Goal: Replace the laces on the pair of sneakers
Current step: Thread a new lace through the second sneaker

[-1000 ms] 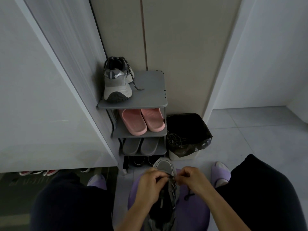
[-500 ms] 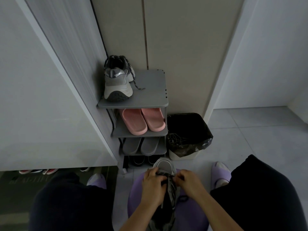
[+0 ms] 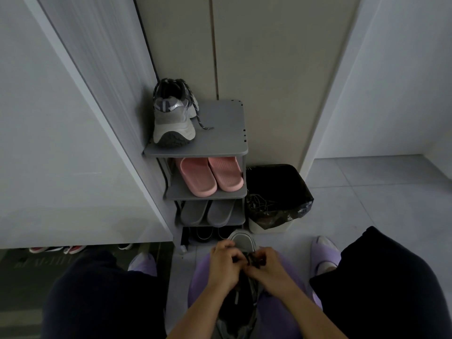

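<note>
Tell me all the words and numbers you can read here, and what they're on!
No text here can be read.
On the dark floor mat: faint pale letters, too blurred to read.
On the grey sneaker standing on the shelf: a mark on its heel, too small to read.

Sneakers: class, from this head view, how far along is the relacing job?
Looks done: the shelf sneaker stands laced on the rack, one lace end trailing loose. In hand: the left hand and right hand pinch a dark lace near the toe of the lap sneaker. Left: probably threading the rest of that shoe and tying it.
</note>
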The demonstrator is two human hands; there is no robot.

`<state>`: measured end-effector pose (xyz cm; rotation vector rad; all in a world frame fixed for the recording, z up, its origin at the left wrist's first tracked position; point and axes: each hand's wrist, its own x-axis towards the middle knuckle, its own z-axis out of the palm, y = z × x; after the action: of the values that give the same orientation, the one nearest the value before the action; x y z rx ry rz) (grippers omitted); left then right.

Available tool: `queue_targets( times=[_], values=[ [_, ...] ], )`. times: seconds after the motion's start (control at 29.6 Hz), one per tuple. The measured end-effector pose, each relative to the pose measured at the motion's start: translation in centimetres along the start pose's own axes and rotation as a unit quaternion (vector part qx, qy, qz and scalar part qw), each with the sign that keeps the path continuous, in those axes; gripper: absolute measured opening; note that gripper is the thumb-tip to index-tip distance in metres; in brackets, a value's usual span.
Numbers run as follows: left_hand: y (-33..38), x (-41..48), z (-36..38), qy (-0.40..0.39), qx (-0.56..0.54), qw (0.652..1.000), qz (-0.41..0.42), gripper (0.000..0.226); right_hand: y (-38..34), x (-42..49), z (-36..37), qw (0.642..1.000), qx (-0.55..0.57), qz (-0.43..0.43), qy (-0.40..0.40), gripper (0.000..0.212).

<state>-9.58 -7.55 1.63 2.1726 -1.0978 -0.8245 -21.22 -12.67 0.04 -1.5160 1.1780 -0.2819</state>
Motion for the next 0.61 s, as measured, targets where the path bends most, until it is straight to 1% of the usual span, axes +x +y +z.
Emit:
queue_targets(
  times=[0.03,0.07,0.14,0.17,0.2,0.27,0.3,0.37,0.41,0.44,0.47,0.51,0.54,0.57,0.61],
  values=[
    [0.0,-0.2,-0.1,0.009,-0.045,0.999,-0.016,0.031,0.1,-0.1,0.1,1.0,-0.003,0.008,0.025,0.036],
    [0.1,-0.4,-0.3,0.018,-0.097,0.995,-0.035,0.034,0.1,-0.2,0.0,0.999,-0.011,0.008,0.047,0.033],
    [0.2,-0.7,-1.0,0.048,-0.221,0.971,-0.077,0.025,0.3,-0.3,-0.3,0.997,-0.038,0.004,0.074,0.028],
    [0.2,-0.7,-1.6,0.076,-0.293,0.948,-0.096,0.02,0.5,-0.4,-0.5,0.995,-0.049,0.004,0.084,0.027],
    [0.2,-0.7,-2.7,0.104,-0.37,0.916,-0.114,0.018,0.7,-0.4,-0.7,0.994,-0.053,0.0,0.094,0.025],
    [-0.4,0.0,-5.6,0.144,-0.526,0.828,-0.13,0.019,1.1,-0.3,-0.9,0.992,-0.067,0.013,0.103,0.026],
    [-0.9,0.5,-7.3,0.156,-0.57,0.796,-0.128,0.021,1.4,-0.3,-0.9,0.992,-0.072,0.026,0.102,0.028],
    [-3.6,1.6,-12.3,0.186,-0.563,0.796,-0.121,0.021,1.4,-0.2,-0.9,0.991,-0.087,0.035,0.097,0.031],
    [-5.0,2.0,-15.0,0.212,-0.565,0.791,-0.105,0.015,1.2,-0.2,-1.0,0.99,-0.098,0.034,0.095,0.029],
    [-6.3,2.0,-17.7,0.243,-0.58,0.774,-0.074,0.008,1.1,-0.2,-1.1,0.99,-0.103,0.031,0.091,0.028],
    [-7.4,1.8,-20.2,0.276,-0.614,0.737,-0.054,0.012,1.0,-0.1,-1.2,0.992,-0.098,0.026,0.073,0.031],
    [-8.1,1.3,-22.2,0.316,-0.647,0.692,-0.047,0.018,0.9,-0.1,-1.2,0.995,-0.084,0.03,0.037,0.036],
    [-8.8,0.9,-23.6,0.343,-0.673,0.652,-0.067,0.024,0.8,-0.2,-1.2,0.997,-0.069,0.04,-0.005,0.039],
    [-9.2,0.3,-24.4,0.351,-0.686,0.631,-0.088,0.029,0.8,0.0,-1.1,0.996,-0.059,0.053,-0.039,0.038],
    [-9.1,-0.4,-24.4,0.357,-0.668,0.644,-0.11,0.032,0.9,0.1,-1.1,0.995,-0.057,0.058,-0.057,0.037]
  ],
)
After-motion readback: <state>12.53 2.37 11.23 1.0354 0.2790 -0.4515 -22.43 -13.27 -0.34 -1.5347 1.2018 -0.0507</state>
